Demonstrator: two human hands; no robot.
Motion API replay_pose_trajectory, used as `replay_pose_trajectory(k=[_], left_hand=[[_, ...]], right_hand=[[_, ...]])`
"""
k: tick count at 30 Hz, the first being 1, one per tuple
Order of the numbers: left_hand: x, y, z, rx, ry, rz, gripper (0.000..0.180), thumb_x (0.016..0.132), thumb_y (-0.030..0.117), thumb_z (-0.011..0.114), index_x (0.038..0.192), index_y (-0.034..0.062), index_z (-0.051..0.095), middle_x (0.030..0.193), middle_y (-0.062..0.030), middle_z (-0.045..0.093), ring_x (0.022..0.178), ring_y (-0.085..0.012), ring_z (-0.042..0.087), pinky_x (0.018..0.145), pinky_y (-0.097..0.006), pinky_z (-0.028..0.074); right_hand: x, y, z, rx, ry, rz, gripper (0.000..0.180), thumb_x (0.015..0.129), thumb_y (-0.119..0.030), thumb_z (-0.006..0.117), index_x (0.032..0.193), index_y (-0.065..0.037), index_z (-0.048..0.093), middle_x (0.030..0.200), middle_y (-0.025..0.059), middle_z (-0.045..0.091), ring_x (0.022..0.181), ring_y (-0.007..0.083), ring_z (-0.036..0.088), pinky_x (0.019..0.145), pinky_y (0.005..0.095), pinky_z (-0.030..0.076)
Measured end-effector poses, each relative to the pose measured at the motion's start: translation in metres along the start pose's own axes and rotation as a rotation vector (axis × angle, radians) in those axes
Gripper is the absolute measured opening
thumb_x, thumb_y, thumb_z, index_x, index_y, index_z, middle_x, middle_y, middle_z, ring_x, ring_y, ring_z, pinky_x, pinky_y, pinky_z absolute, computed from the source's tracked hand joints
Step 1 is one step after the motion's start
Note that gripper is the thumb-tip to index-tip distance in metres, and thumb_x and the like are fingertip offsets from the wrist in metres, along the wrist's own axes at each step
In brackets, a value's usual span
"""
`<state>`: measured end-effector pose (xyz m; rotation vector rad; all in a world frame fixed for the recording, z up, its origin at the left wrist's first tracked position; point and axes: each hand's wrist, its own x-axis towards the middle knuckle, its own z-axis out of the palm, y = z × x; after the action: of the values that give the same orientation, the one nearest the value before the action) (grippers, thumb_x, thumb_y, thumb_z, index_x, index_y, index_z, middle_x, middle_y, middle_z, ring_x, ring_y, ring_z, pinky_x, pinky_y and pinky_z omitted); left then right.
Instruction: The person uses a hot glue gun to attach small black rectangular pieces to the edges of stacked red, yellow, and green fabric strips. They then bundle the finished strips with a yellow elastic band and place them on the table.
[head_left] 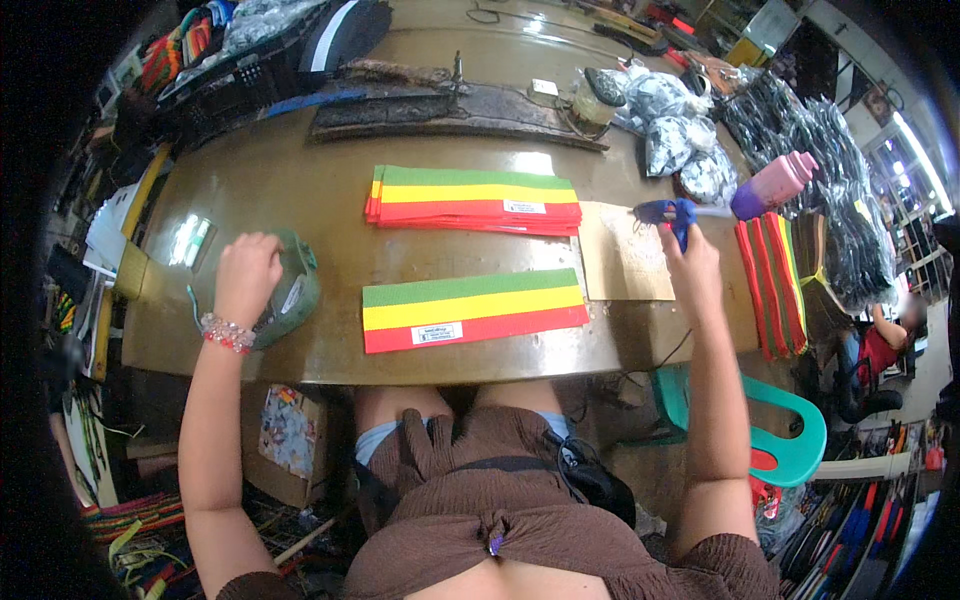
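Note:
My right hand point(692, 252) grips a blue glue gun point(680, 212) above a piece of brown cardboard point(620, 262). On the left, my left hand point(250, 268) is at a green translucent container point(296, 290), its fingers curled down. Whatever they hold, if anything, is hidden. Between my hands lies a green, yellow and red fabric strip point(475, 312) with a white label point(436, 333) on its red band. Farther back rests a stack of similar strips point(472, 198), slightly fanned at the left end.
A small white-and-green tube point(197, 242) lies left of the container. Beyond the stack runs a dark metal bar point(430, 112). At right are a pink-purple bottle point(775, 186), bundled strips point(770, 285) and plastic-wrapped goods point(682, 140). A green stool point(795, 440) stands below; another person point(880, 350) sits farther right.

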<state>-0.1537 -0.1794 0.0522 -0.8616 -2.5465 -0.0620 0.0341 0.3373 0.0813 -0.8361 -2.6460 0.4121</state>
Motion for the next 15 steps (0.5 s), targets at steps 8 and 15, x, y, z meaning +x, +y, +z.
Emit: replay_pose_trajectory(k=[8, 15], left_hand=[[-0.001, 0.103, -0.044, -1.021, 0.148, -0.302, 0.012, 0.090, 0.007, 0.061, 0.098, 0.0020, 0.068, 0.089, -0.0036, 0.065, 0.076, -0.0093, 0.061, 0.067, -0.024, 0.050], [-0.002, 0.177, -0.027, -1.517, -0.019, -0.417, 0.016, 0.086, -0.002, 0.065, 0.102, -0.0013, 0.067, 0.096, -0.0053, 0.068, 0.085, -0.0087, 0.063, 0.069, -0.021, 0.052]], right_hand=[[-0.002, -0.054, -0.041, -0.324, -0.035, -0.202, 0.042, 0.084, -0.044, 0.067, 0.096, -0.004, 0.067, 0.088, 0.0217, 0.068, 0.087, 0.0390, 0.066, 0.076, 0.0483, 0.051], [-0.068, -0.054, -0.038, 0.042, 0.072, -0.191, 0.027, 0.081, -0.026, 0.074, 0.090, -0.002, 0.066, 0.077, 0.0179, 0.066, 0.067, 0.0347, 0.063, 0.063, 0.0384, 0.051]])
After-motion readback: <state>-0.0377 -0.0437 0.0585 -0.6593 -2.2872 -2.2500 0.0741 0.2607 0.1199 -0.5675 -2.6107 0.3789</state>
